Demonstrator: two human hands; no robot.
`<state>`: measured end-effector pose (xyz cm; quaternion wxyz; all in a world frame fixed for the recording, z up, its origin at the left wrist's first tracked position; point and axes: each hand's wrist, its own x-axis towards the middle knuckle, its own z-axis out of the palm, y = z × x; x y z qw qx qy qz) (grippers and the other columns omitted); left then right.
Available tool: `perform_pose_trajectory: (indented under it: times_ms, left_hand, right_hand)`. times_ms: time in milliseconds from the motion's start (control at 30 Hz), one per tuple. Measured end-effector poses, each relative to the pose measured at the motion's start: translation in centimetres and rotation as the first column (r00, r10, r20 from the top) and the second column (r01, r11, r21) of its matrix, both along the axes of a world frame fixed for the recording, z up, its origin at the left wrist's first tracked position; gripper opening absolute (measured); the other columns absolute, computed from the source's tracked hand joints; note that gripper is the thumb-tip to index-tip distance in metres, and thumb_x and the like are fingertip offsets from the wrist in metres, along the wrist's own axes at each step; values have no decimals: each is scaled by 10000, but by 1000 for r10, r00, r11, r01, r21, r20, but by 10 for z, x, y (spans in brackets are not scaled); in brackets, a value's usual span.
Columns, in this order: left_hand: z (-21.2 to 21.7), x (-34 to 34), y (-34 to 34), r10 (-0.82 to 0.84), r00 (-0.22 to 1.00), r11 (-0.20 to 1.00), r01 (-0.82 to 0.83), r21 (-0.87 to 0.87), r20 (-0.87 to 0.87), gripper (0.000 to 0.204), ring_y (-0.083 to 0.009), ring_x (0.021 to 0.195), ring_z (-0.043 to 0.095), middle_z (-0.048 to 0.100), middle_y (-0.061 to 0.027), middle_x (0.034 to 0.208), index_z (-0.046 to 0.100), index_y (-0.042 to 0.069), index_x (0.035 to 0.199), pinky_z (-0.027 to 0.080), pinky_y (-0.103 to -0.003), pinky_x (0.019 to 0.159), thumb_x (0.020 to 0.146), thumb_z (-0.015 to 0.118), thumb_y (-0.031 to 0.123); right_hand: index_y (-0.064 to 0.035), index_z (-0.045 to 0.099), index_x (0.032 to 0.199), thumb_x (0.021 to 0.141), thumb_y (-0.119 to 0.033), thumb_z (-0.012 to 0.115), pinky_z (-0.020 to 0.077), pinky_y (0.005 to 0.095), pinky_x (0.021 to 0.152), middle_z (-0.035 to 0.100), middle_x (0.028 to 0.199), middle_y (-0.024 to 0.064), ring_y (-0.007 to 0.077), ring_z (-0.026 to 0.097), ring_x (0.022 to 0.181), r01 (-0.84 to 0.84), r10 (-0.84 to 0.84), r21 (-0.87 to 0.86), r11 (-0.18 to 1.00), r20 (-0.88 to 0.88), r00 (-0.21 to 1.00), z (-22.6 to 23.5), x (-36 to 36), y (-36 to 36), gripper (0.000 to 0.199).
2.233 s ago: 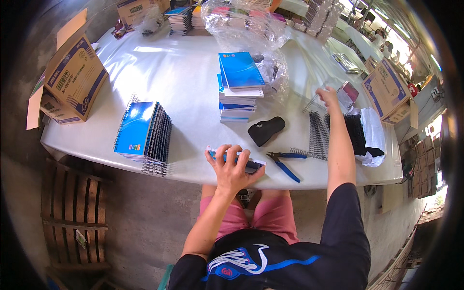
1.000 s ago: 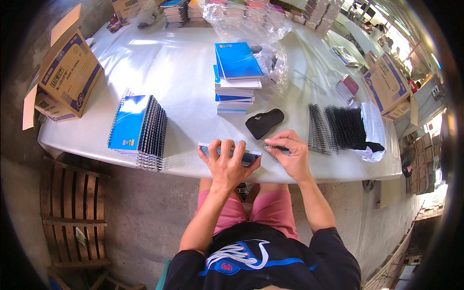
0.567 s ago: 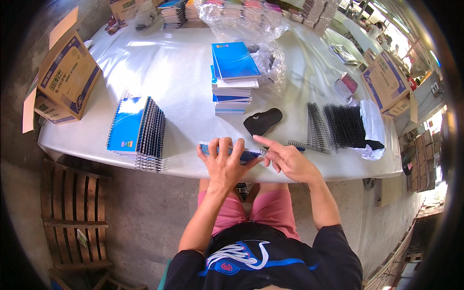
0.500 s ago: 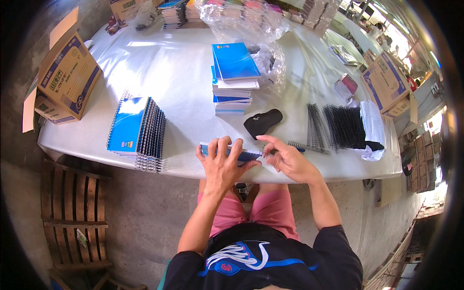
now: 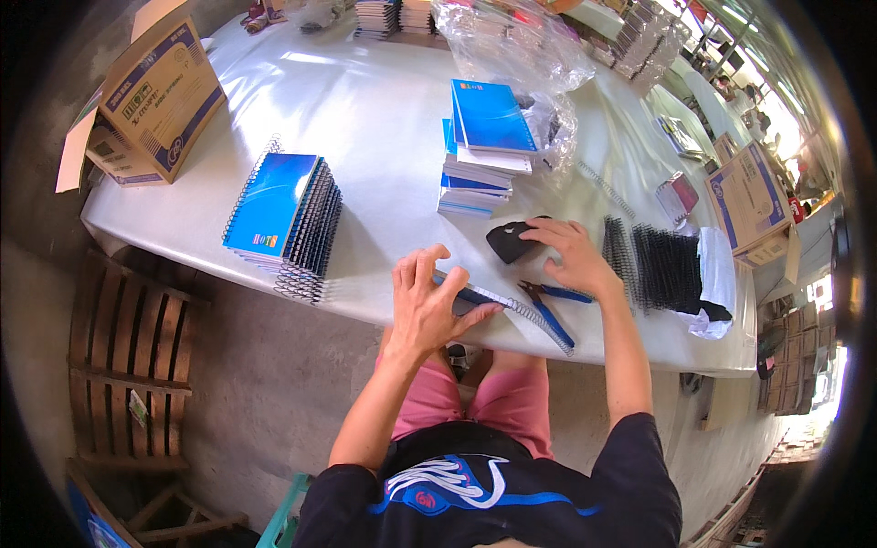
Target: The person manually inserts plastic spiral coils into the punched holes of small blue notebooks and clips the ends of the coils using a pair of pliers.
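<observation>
My left hand [image 5: 422, 306] is closed around a narrow notebook [image 5: 477, 294] stood on edge near the table's front, fingers behind and thumb in front. A spiral wire coil [image 5: 530, 317] runs along its edge and sticks out to the right. My right hand [image 5: 582, 260] reaches over a black, rounded object [image 5: 505, 245] of a kind I cannot make out. Its fingertips lie on the right end, with the thumb apart. Blue-handled pliers [image 5: 554, 320] rest spread on the table beside the coil, below the right hand.
Coil-bound blue notebooks [image 5: 274, 205] are stacked at left. Unbound blue notebooks [image 5: 493, 119] are piled behind my hands. Black coils [image 5: 665, 265] lie at right beside white cloth. Cardboard boxes [image 5: 155, 114] stand at both sides; clear plastic wrap [image 5: 512, 46] lies farther back.
My right hand has left the notebook's coil end and moved right and away, onto the black object. The pliers and protruding coil now show plainly. My left hand keeps the notebook; the view has shifted.
</observation>
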<state>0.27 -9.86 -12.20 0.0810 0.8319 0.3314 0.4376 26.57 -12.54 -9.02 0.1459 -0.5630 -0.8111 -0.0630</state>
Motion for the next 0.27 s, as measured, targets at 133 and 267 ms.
perform_pose_trajectory:
  times_ms: [133,267]
  left_hand:
    - [0,1,4,-19,999,1000,18,17,32,547,-329,1038,416,480,-105,1106,545,78,735,351,-441,890,559,818,518]
    - [-5,2,4,-16,997,1000,17,-20,78,545,-332,1065,400,480,-102,1123,528,88,724,342,-450,922,561,817,520]
  right_hand:
    - [-50,662,1044,825,-56,608,486,463,906,674,1053,153,272,650,991,-55,9,-69,996,-538,843,-11,4,6,226]
    - [-28,680,848,784,-54,667,478,582,891,669,973,250,383,667,909,-460,54,108,881,-990,-129,-19,-5,-18,71]
